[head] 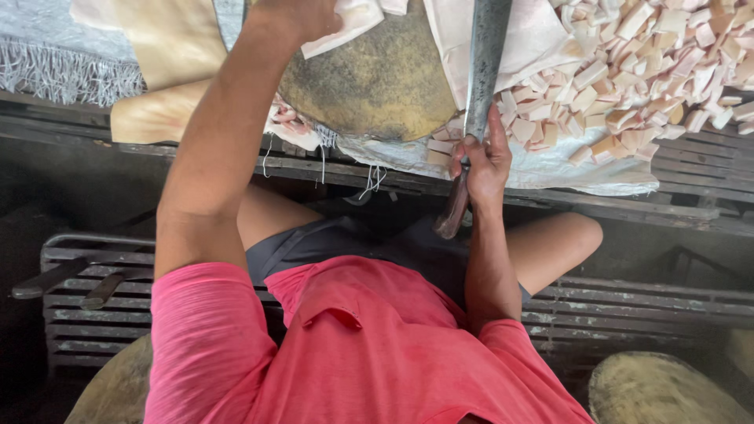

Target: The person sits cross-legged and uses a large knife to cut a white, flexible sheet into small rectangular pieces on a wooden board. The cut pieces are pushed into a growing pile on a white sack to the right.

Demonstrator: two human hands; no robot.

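Right hand (481, 161): gripped the cleaver (485, 63) beside the block (377, 82).
Left hand (302, 16): held a pale sheet (353, 23) on the block.
Cubes (636, 63): heaped right of the block.

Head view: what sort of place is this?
Probably a rough food-cutting workstation: a worn round chopping block, a heap of pale cut cubes on sacking, and a large cleaver in the right hand.
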